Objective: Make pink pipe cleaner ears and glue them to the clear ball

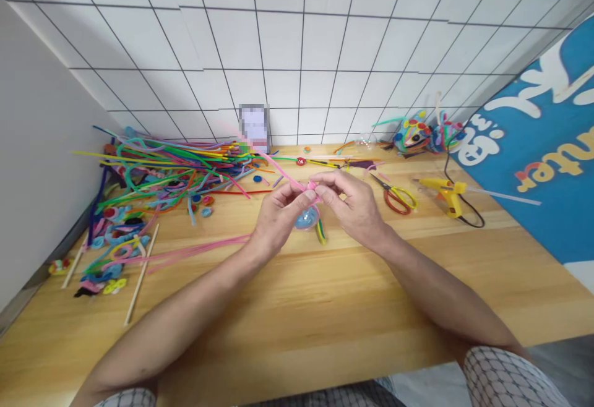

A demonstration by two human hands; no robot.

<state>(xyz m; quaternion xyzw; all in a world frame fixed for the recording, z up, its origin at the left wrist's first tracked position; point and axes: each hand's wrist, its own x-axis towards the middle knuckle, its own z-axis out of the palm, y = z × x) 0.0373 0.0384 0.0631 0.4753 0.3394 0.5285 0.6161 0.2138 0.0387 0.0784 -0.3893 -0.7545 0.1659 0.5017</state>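
Observation:
Both hands meet above the middle of the table, pinching a pink pipe cleaner (278, 167). Its long free end sticks up to the left, and a small pink coiled part shows between the fingertips. My left hand (282, 212) is closed on it with thumb and forefinger. Thumb and fingers of my right hand (349, 204) press on the same pink piece from the other side. Just below the fingers is a clear plastic ball (306, 218) with a bluish look, partly hidden by them. A green and yellow strip (321, 232) lies beside it.
At left lies a heap of coloured pipe cleaners (185, 153), with pink ones (199, 250) and wooden sticks (142, 274) nearer. To the right are scissors (396, 197), a yellow glue gun (448, 195) and decorated balls (413, 135). A phone (254, 127) leans on the tiled wall.

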